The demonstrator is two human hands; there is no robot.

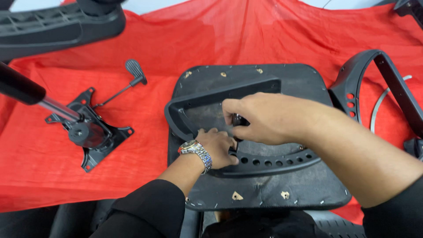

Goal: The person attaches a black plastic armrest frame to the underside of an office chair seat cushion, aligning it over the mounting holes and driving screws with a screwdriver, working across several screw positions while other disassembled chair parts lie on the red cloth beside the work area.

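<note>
An upturned black chair seat (282,189) lies on a red cloth. A black plastic armrest frame (207,99) rests on its underside, with a curved strip of holes along its near edge. My left hand (218,147), with a metal wristwatch on the wrist, presses down on that frame. My right hand (264,119) is closed around a small dark knob or tool handle (239,120) just above the left hand. What its tip touches is hidden by my fingers.
A black tilt mechanism plate (90,134) with a lever (132,75) and a gas cylinder (26,90) lies on the left. A second armrest frame (383,83) sits at the right. A black chair part (57,26) lies at the top left.
</note>
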